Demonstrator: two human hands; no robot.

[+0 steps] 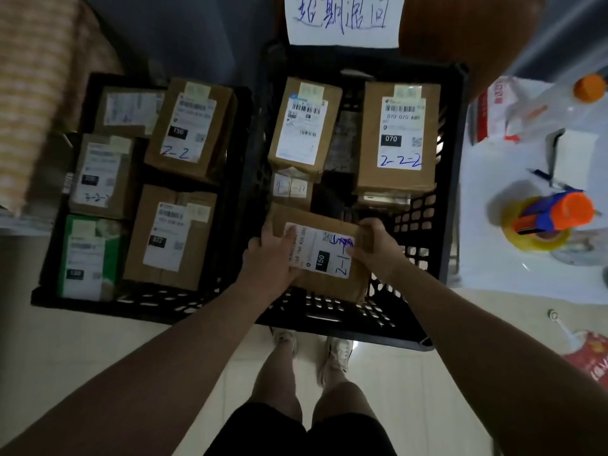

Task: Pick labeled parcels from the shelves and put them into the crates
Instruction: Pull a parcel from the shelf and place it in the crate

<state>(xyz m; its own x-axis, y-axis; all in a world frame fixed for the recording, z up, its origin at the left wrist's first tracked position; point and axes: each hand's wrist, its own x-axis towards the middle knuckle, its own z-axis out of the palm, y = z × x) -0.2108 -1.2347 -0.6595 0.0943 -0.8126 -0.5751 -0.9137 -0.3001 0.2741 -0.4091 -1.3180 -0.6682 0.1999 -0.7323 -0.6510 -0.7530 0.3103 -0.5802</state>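
Two black crates. The left crate (131,307), at 9 o'clock, carries five parcels (171,238). The left hand (269,258) and right hand (371,248) grip one brown parcel (324,258), white-labelled with blue handwriting, at 6 o'clock in the right crate (450,159).

My left grip (269,258) and right grip (375,248) are bare hands on bare arms (164,366), above black shorts (273,429) and pale lace-up sneakers (339,355).
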